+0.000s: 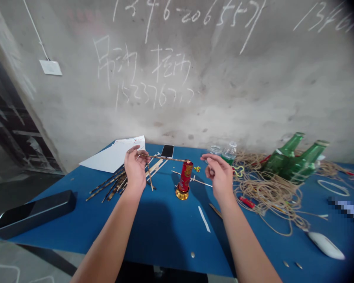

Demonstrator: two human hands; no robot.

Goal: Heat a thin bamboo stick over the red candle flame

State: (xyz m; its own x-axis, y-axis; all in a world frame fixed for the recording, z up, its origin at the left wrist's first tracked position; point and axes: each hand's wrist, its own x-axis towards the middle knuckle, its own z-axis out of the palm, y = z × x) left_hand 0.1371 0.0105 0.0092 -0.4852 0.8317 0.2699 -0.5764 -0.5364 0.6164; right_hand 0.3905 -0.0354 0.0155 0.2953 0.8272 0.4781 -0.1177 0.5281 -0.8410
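My left hand (135, 167) is closed on one end of a thin brown mottled stick (166, 158). The stick runs level to the right, its far end at the top of a red candle (186, 177). Gold markings cover the candle, which stands nearly upright in a small gold holder (182, 194). Whether a flame burns there is too small to tell. To the candle's right, my right hand (220, 175) hovers with the index finger stretched out and other fingers curled, nothing visible in it. More dark mottled sticks (115, 184) lie beside and behind my left wrist.
White paper (112, 155) and a phone (167, 151) lie at the back of the blue table (153, 228). A long dark box (34, 214) is at the left edge. Tangled cord (273, 192), green bottles (305, 161) and a white mouse-like object (326, 244) occupy the right.
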